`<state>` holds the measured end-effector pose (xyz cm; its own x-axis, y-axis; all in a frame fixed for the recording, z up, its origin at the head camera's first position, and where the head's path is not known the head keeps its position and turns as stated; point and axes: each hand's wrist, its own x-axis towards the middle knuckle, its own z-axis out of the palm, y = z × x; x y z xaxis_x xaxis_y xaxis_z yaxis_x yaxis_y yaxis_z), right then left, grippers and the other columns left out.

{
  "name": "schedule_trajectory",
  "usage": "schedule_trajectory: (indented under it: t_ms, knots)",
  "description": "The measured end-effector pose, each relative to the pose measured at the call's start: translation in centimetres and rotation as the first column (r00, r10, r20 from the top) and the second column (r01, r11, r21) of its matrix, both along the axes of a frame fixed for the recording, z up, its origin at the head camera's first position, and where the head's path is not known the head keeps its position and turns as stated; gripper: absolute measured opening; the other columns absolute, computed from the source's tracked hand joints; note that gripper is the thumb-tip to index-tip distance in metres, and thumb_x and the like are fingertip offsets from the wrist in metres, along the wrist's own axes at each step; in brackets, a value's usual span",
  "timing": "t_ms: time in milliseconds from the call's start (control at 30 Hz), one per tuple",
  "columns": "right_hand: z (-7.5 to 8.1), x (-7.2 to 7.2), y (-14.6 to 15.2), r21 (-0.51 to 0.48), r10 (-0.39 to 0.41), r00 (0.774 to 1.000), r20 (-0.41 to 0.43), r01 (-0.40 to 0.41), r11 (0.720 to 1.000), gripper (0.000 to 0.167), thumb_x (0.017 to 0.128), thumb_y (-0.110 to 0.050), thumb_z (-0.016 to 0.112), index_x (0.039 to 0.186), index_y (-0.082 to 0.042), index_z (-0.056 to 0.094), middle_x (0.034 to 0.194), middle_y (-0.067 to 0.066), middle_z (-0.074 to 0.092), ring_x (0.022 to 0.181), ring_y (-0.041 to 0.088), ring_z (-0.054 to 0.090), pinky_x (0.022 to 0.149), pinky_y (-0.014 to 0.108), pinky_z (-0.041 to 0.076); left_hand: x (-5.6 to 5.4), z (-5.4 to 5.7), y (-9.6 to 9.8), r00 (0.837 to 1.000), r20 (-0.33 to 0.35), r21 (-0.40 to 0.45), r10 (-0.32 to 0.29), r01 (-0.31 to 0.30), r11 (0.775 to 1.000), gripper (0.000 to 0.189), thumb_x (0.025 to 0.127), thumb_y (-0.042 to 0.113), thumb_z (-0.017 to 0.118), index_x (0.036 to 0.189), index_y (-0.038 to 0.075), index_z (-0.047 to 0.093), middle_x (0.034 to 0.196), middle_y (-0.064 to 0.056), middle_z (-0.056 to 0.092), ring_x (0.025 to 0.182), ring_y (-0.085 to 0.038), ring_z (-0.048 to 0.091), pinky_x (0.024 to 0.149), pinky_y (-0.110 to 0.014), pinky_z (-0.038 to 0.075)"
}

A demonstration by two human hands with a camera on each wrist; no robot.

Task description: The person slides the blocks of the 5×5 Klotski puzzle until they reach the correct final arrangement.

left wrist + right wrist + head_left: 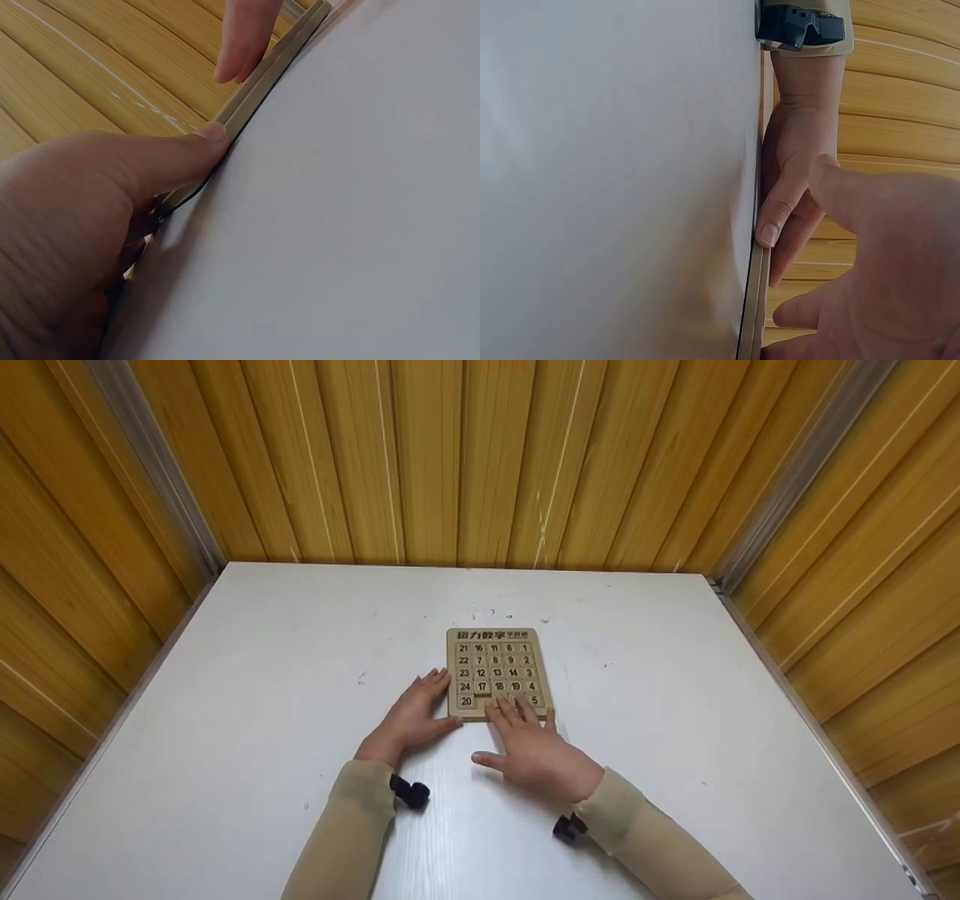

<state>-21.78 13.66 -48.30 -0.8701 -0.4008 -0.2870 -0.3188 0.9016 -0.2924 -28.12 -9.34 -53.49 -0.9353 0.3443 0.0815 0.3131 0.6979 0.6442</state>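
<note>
A wooden sliding number puzzle [538,660] lies flat on the white table, its header printed with dark characters. Number tiles fill its grid; a gap shows below tile 17 [482,687], beside tile 20 [466,701]. My left hand [415,716] grips the near left corner, thumb on the near edge and fingers along the left side. In the left wrist view, the thumb [180,157] presses the puzzle's side. My right hand [536,757] is spread, fingertips on the bottom row near tile 5 [535,700], hiding some tiles. Its thumb points left, off the board.
The white table [225,720] surrounds the puzzle, with small dark marks on its surface behind it. Yellow wood-grain panels [465,465] stand at the back and both sides, with metal posts in the corners. A small black camera [410,793] sits on each wrist.
</note>
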Motion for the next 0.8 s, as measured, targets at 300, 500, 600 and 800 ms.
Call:
schedule_trajectory:
  t_ms: [300,500,600,800]
  knots:
    - [0.2,-0.2,-0.4,0.001,-0.002,1.0,0.001,0.002,1.0,0.095,0.097,-0.073,0.045,0.167,-0.019,0.012,0.176,0.007,-0.001,0.162,0.034,-0.007,0.127,0.072,-0.005,0.0,0.0,0.0,1.0,-0.002,-0.002,-0.002,0.002,1.0,0.085,0.089,0.036,0.079,0.158,0.005,0.039,0.166,-0.013,0.036,0.159,-0.032,0.026,0.134,-0.05,0.018]
    - [0.3,-0.8,-1.5,-0.013,0.015,1.0,-0.005,-0.015,1.0,0.093,0.097,-0.072,0.046,0.167,-0.02,0.014,0.175,0.009,-0.004,0.162,0.036,-0.006,0.128,0.07,-0.002,-0.1,0.1,-0.1,1.0,-0.015,-0.011,-0.01,0.01,1.0,0.085,0.089,0.035,0.078,0.157,0.003,0.039,0.166,-0.014,0.036,0.158,-0.033,0.027,0.134,-0.049,0.018]
    - [0.3,-1.1,-2.0,-0.019,0.023,1.0,-0.008,-0.023,1.0,0.093,0.097,-0.072,0.045,0.167,-0.018,0.014,0.175,0.01,-0.003,0.162,0.036,-0.006,0.128,0.07,-0.002,-0.1,0.1,-0.1,1.0,-0.019,-0.003,-0.014,0.014,1.0,0.084,0.089,0.034,0.078,0.157,0.002,0.039,0.166,-0.015,0.036,0.158,-0.033,0.027,0.134,-0.049,0.018]
    - [0.0,-1.5,-2.6,-0.004,0.026,1.0,-0.009,-0.026,1.0,0.094,0.098,-0.072,0.045,0.167,-0.018,0.012,0.174,0.012,-0.003,0.162,0.037,-0.005,0.128,0.07,-0.003,-0.1,0.0,-0.1,1.0,-0.022,-0.01,-0.019,0.018,1.0,0.085,0.09,0.035,0.078,0.157,0.003,0.039,0.166,-0.014,0.036,0.158,-0.033,0.027,0.134,-0.048,0.017]
